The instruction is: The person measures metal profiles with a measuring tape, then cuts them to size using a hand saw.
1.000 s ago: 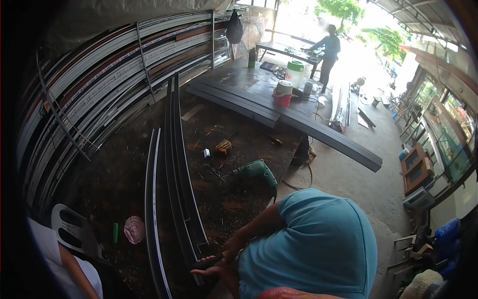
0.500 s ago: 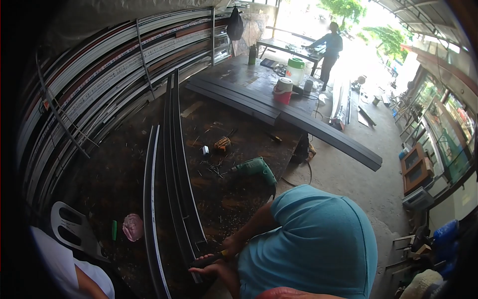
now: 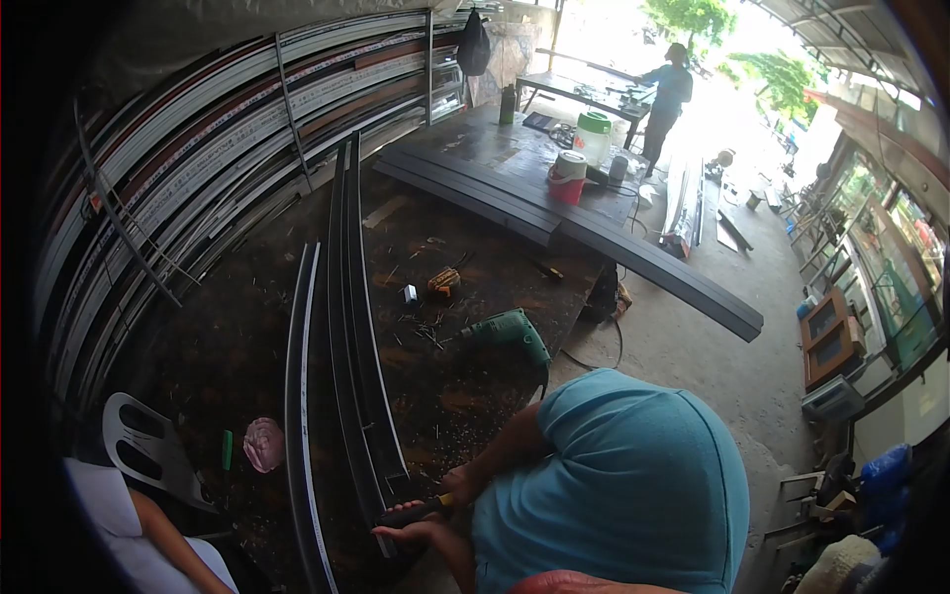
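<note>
My left hand [image 3: 416, 532] is palm up, with its fingers and thumb around the black part of a black-and-yellow hand tool [image 3: 421, 513]. My right hand [image 3: 459, 482] is closed at the tool's yellow end, close to my teal shirt. The tool's exact kind is hard to make out. Just beyond my left hand are the near ends of long dark metal channels [image 3: 381, 436], which stretch away along the dark worktable [image 3: 445, 396]. Another long dark profile [image 3: 300, 396] with a pale strip lies to their left.
A green power drill [image 3: 510, 335], yellow-and-black tool [image 3: 444, 283] and scattered screws [image 3: 426, 329] lie on the table. Grey profiles [image 3: 594, 238] overhang its right edge. A pink crumpled item [image 3: 263, 445] and white chair [image 3: 148, 445] are left. A person [image 3: 148, 535] is lower left; another [image 3: 670, 104] stands far back.
My hands and the tool stay almost in place. The lower-left person's arm shows more now. The far person has turned somewhat, and a long bar shows at the far table.
</note>
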